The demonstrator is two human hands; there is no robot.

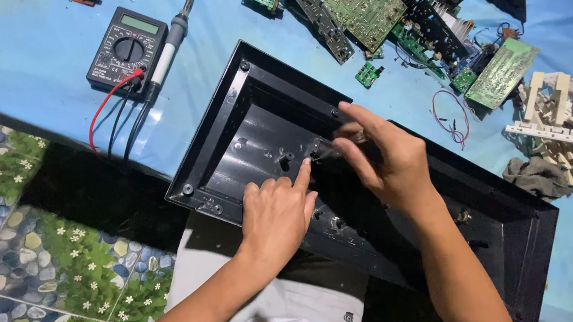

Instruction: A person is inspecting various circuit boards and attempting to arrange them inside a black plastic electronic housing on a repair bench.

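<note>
Steadying the black casing [240, 127]: left hand [274, 215] points one finger inside, right hand [381, 154] pinches a small clear part there.

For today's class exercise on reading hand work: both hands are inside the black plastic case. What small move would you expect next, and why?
Probably the right hand eases the small clear piece down where the left hand points its forefinger, on the floor of the black case. The piece is pinched close to that fingertip and what it meets there is too small to tell.

Long black plastic casing [254, 125], open side up, slanted across the blue table edge.
</note>
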